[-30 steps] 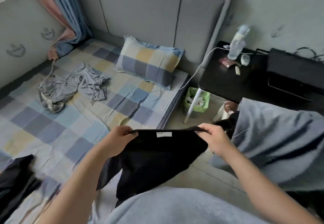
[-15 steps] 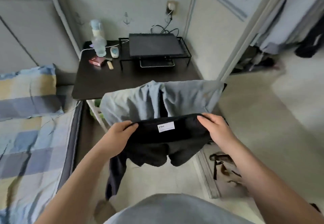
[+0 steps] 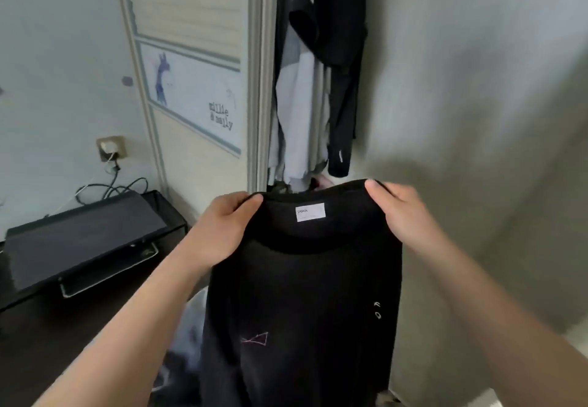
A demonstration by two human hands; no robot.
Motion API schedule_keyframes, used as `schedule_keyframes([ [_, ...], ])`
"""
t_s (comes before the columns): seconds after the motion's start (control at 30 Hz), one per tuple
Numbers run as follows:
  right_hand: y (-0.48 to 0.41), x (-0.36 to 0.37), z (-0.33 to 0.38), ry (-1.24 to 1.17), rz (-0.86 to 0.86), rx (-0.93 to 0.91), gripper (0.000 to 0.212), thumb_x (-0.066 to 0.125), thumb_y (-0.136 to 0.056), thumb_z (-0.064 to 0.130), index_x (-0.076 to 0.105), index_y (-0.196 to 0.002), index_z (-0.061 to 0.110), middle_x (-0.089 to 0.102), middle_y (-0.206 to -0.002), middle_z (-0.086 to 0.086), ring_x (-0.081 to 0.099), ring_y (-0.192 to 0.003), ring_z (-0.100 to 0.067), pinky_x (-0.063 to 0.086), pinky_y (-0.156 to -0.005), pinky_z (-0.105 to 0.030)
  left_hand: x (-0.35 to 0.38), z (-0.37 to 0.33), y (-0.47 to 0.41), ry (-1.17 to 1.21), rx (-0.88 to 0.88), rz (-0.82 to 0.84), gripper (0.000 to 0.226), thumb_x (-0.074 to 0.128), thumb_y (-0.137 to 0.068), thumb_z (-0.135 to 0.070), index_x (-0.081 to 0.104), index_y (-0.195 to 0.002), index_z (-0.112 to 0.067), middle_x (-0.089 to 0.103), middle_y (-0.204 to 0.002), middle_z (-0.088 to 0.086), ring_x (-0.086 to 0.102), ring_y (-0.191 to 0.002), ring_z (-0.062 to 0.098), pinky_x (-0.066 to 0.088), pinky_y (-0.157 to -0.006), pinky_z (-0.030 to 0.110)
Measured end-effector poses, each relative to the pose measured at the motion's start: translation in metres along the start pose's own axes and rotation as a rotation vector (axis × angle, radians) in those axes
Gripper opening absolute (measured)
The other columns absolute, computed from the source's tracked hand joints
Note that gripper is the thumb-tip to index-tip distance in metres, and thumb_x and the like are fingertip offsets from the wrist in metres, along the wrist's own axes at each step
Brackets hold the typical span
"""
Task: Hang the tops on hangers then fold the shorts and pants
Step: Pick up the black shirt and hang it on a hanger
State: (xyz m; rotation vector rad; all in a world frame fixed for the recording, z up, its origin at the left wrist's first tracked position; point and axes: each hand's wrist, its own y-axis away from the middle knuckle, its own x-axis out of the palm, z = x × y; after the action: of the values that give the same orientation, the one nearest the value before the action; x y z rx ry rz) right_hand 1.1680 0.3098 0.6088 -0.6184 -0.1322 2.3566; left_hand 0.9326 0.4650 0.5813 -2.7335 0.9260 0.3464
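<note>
At the wardrobe opening: a person is standing and holding a black top (image 3: 302, 295) up in front of the gap beside the sliding door (image 3: 191, 94).
Left hand (image 3: 222, 228): is gripping the top's upper edge on its left side, thumb lying over the neck edge, fingers tucked behind the cloth and hidden.
Right hand (image 3: 401, 215): is gripping the upper edge on the other side, thumb curling over the rim, fingers going behind the fabric.
Position of top: is hanging straight down from both hands, resting on no surface, neck opening facing the person; the lower part is running out of the bottom of view.
Label (image 3: 310, 212): a white tag is showing inside the neck, between the two thumbs; its print is too small to read.
Markings: a small pink line figure (image 3: 254, 339) is showing low on the cloth, and two small white marks (image 3: 377, 310) are sitting near the right edge.
Hanging clothes: a black garment (image 3: 331, 24) and pale shirts (image 3: 299, 114) are hanging in the gap, just above and behind the held top.
Door face: is carrying a blue giraffe drawing (image 3: 162, 79) and some lettering.
Wall socket (image 3: 110, 149): is holding a white plug, with cables (image 3: 111, 188) trailing down from it.
Black table (image 3: 63, 336): is standing to the left, carrying a wire rack (image 3: 168, 212) with a flat black device (image 3: 79, 241) lying on it.
Pale blue cloth (image 3: 191, 320): is lying low, partly hidden behind the top and the left forearm.
Grey wall (image 3: 477, 88): is filling the right side.
</note>
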Motion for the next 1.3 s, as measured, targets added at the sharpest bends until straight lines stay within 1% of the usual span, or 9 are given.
schedule_keyframes([
  [0.1, -0.036, -0.038, 0.027, 0.09, -0.147, -0.032, 0.043, 0.052, -0.102, 0.039, 0.067, -0.078, 0.006, 0.063, -0.066, 0.003, 0.06, -0.064, -0.007, 0.045, -0.059, -0.019, 0.012, -0.049, -0.061, -0.001, 0.134, 0.079, 0.039, 0.049, -0.103, -0.041, 0.072, -0.093, -0.011, 0.075, -0.09, 0.009, 0.072, -0.084, 0.021, 0.057, -0.081, 0.04],
  [0.23, -0.075, -0.086, 0.071, 0.151, -0.313, -0.054, 0.035, 0.052, -0.1, 0.045, 0.075, -0.083, 0.026, 0.072, -0.071, 0.004, 0.067, -0.066, -0.005, 0.052, -0.061, -0.02, 0.025, -0.118, -0.136, 0.017, 0.324, 0.161, 0.046, 0.048, -0.103, -0.043, 0.067, -0.09, -0.003, 0.07, -0.085, 0.014, 0.066, -0.072, 0.013, 0.053, -0.07, 0.027],
  [0.37, -0.105, -0.129, 0.12, 0.2, -0.469, -0.11, 0.038, 0.053, -0.102, 0.038, 0.076, -0.075, 0.024, 0.067, -0.065, 0.008, 0.064, -0.06, -0.006, 0.049, -0.058, -0.018, 0.037, -0.192, -0.194, 0.036, 0.501, 0.215, 0.047, 0.049, -0.103, -0.04, 0.052, -0.077, -0.001, 0.048, -0.069, 0.012, 0.049, -0.066, 0.02, 0.041, -0.065, 0.035],
  [0.47, -0.128, -0.164, 0.161, 0.29, -0.557, -0.104, 0.05, 0.054, -0.101, 0.039, 0.052, -0.063, 0.008, 0.047, -0.061, -0.002, 0.047, -0.055, -0.012, 0.038, -0.055, -0.024, 0.046, -0.249, -0.232, 0.043, 0.608, 0.247, 0.048, 0.05, -0.102, -0.041, 0.052, -0.076, 0.0, 0.046, -0.067, 0.005, 0.044, -0.061, 0.019, 0.037, -0.062, 0.035],
  [0.77, -0.203, -0.248, 0.286, 0.907, -0.741, -0.067, 0.04, 0.05, -0.102, 0.027, 0.047, -0.069, 0.005, 0.048, -0.065, -0.011, 0.046, -0.066, -0.027, 0.033, -0.059, -0.032, 0.071, -0.424, -0.307, -0.103, 0.896, 0.096, 0.042, 0.045, -0.104, -0.038, 0.053, -0.075, -0.008, 0.054, -0.067, 0.005, 0.053, -0.066, 0.023, 0.037, -0.057, 0.031],
  [0.97, -0.226, -0.28, 0.322, 1.525, -0.955, 0.003, 0.01, 0.047, -0.097, 0.019, 0.057, -0.098, 0.016, 0.061, -0.103, -0.01, 0.054, -0.091, -0.032, 0.04, -0.075, -0.035, 0.077, -0.495, -0.322, -0.199, 0.945, -0.017, 0.042, 0.046, -0.104, -0.037, 0.059, -0.084, -0.002, 0.06, -0.078, 0.01, 0.056, -0.076, 0.03, 0.039, -0.061, 0.032],
  [1.03, -0.229, -0.294, 0.324, 1.711, -1.02, 0.067, 0.029, 0.047, -0.092, 0.016, 0.057, -0.119, 0.017, 0.057, -0.125, -0.012, 0.051, -0.116, -0.033, 0.039, -0.09, -0.04, 0.084, -0.509, -0.323, -0.294, 0.982, -0.043, 0.042, 0.047, -0.104, -0.037, 0.064, -0.092, -0.001, 0.063, -0.088, 0.012, 0.057, -0.086, 0.032, 0.04, -0.071, 0.032],
  [1.2, -0.232, -0.328, 0.315, 1.771, -1.12, 0.364, 0.045, 0.048, -0.095, 0.022, 0.046, -0.139, 0.015, 0.046, -0.141, -0.013, 0.042, -0.13, -0.033, 0.035, -0.103, -0.04, 0.109, -0.512, -0.327, -0.496, 0.997, -0.071, 0.044, 0.047, -0.104, -0.034, 0.045, -0.066, -0.011, 0.049, -0.067, 0.005, 0.05, -0.069, 0.028, 0.03, -0.054, 0.033],
  [1.3, -0.233, -0.34, 0.308, 1.767, -1.164, 0.388, 0.044, 0.048, -0.098, 0.022, 0.045, -0.141, 0.014, 0.047, -0.14, -0.013, 0.044, -0.128, -0.033, 0.036, -0.102, -0.038, 0.117, -0.508, -0.333, -0.519, 0.983, -0.058, 0.044, 0.046, -0.104, -0.034, 0.043, -0.067, -0.012, 0.047, -0.068, 0.005, 0.05, -0.075, 0.031, 0.034, -0.063, 0.033],
])
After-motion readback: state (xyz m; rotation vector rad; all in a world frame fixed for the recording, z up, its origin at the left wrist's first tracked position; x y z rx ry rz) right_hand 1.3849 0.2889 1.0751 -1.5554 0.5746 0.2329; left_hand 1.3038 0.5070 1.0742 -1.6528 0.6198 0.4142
